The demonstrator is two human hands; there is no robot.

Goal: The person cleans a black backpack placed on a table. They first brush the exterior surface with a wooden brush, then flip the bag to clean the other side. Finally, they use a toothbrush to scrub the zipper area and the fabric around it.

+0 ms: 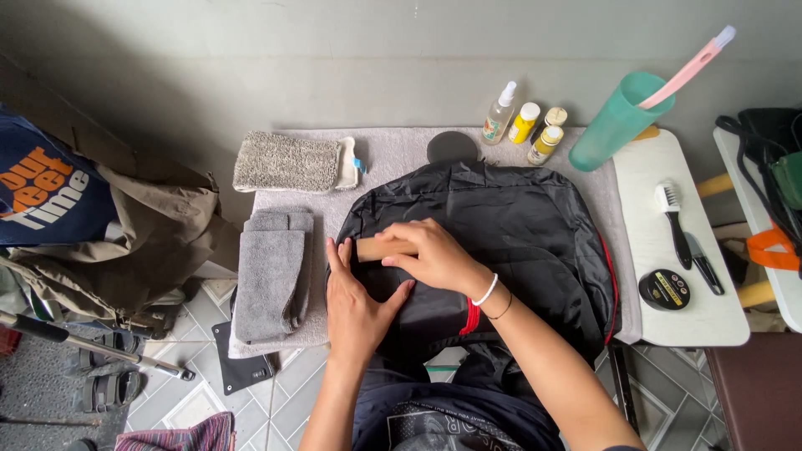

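Observation:
A black backpack (518, 225) lies flat on a grey towel (393, 154) on the table. My left hand (357, 301) rests palm-down on the backpack's left side, fingers spread. My right hand (434, 255) crosses over it and grips a light wooden brush (380, 248), pressed against the backpack's fabric. A white bracelet and a thin dark band sit on my right wrist.
Folded grey cloths (271, 280) and a shaggy mitt (288, 161) lie left. Several small bottles (525, 125) and a teal cup (616, 124) with a pink toothbrush stand at the back. At right, a white board (710, 317) holds a black brush (672, 221) and polish tin (664, 289).

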